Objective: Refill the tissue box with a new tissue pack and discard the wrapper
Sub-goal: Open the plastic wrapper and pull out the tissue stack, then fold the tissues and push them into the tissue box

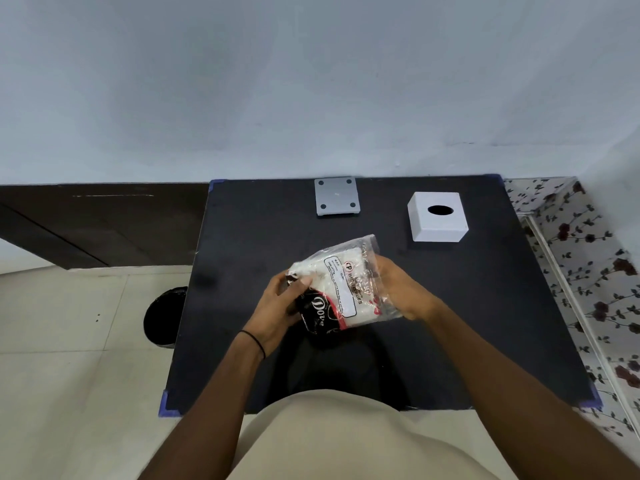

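A tissue pack (341, 289) in clear plastic wrapper with black, red and white print is held above the middle of the black table (467, 323). My left hand (277, 308) grips its near left end, thumb on top. My right hand (403, 292) holds its right side under loose wrapper. The white tissue box cover (437, 221), with a dark oval slot on top, stands at the table's far right. A grey square base plate (336, 196) with dark corner feet lies at the far middle edge, apart from the cover.
A black bin (162, 317) stands on the tiled floor left of the table. A dark wooden panel runs along the wall at left. A floral-patterned surface (588, 271) borders the table's right side. Blue tape marks the table corners.
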